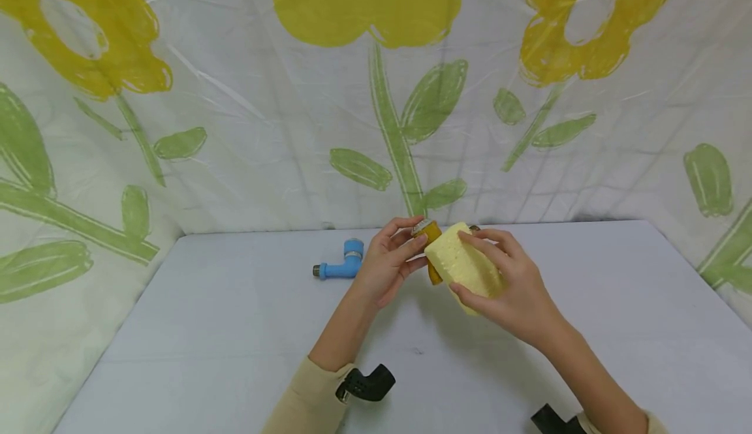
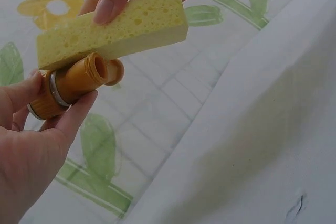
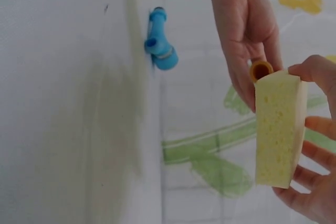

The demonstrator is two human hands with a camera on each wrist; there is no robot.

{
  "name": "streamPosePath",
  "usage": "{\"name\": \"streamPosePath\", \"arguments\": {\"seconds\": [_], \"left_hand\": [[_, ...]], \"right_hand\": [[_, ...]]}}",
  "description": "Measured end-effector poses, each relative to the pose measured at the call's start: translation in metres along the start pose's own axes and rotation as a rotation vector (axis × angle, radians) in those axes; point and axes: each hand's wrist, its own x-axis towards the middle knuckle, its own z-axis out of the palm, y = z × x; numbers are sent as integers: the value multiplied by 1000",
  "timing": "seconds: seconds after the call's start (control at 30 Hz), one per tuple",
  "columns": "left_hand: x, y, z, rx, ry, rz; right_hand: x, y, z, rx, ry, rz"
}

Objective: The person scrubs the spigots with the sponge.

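Observation:
My left hand (image 1: pixel 390 261) pinches an orange plastic tap (image 2: pixel 73 85) by its knob end, which has a silver ring; the tap's open spout faces outward. In my right hand (image 1: pixel 519 284) is a pale yellow block sponge (image 1: pixel 464 261), held between thumb and fingers. The sponge's long side lies against the tap's body in the left wrist view, covering part of it. Both things are held up above the table. From the right wrist side, the tap's round orange opening (image 3: pixel 261 70) shows just beyond the sponge's end.
A blue plastic tap (image 1: pixel 343 264) of similar shape lies on the white table (image 1: pixel 235 329), left of my left hand near the back edge. Behind the table hangs a pale sheet (image 1: pixel 235 94) with yellow flowers and green leaves.

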Motion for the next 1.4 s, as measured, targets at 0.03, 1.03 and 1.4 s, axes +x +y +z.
{"name": "streamPosePath", "arguments": {"seconds": [0.03, 1.03, 1.4], "left_hand": [[0, 0, 0, 3, -3, 0], [3, -2, 0, 68, -22, 21], [3, -2, -4, 91, -68, 8]], "right_hand": [[0, 0, 0, -10, 0, -4], [3, -1, -8, -40, -60, 116], [2, -5, -10, -52, -52, 135]]}}
